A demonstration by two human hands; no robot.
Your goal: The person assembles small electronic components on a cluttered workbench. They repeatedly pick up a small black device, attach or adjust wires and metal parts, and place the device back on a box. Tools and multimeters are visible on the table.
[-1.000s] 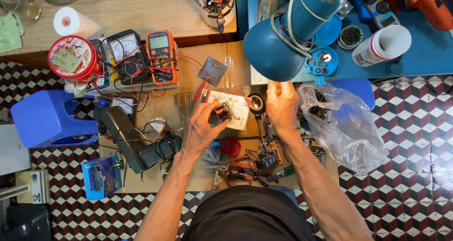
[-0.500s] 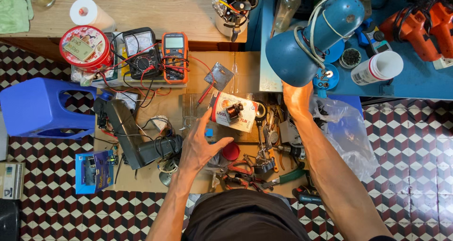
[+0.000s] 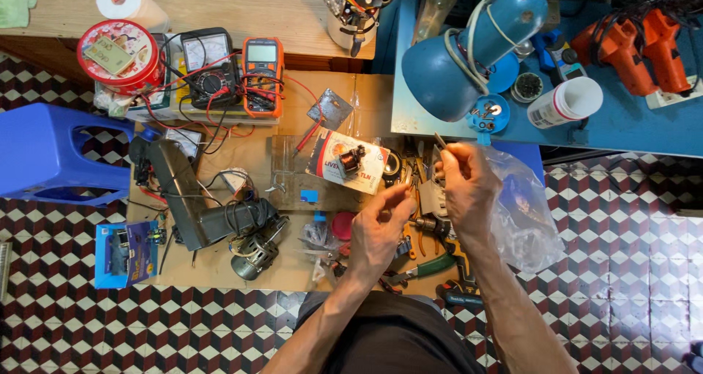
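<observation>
Both hands now off the bench, pinching small parts

Small dark motor part [image 3: 350,159] left lying on its printed card, no longer handled; left hand [image 3: 378,227] has pulled back, fingertips pinched on a tiny piece, too small to identify; right hand [image 3: 466,187] has dropped from the blue lamp [image 3: 469,48], gripping a thin metal pin [image 3: 440,140] beside the clear plastic bag [image 3: 527,213].

Your hands work in a tight pocket: the blue lamp [image 3: 469,55] stands just ahead, a clear plastic bag [image 3: 523,213] crowds the right, pliers [image 3: 425,268] clutter beneath. Bare cardboard [image 3: 198,271] lies open on the left.
</observation>
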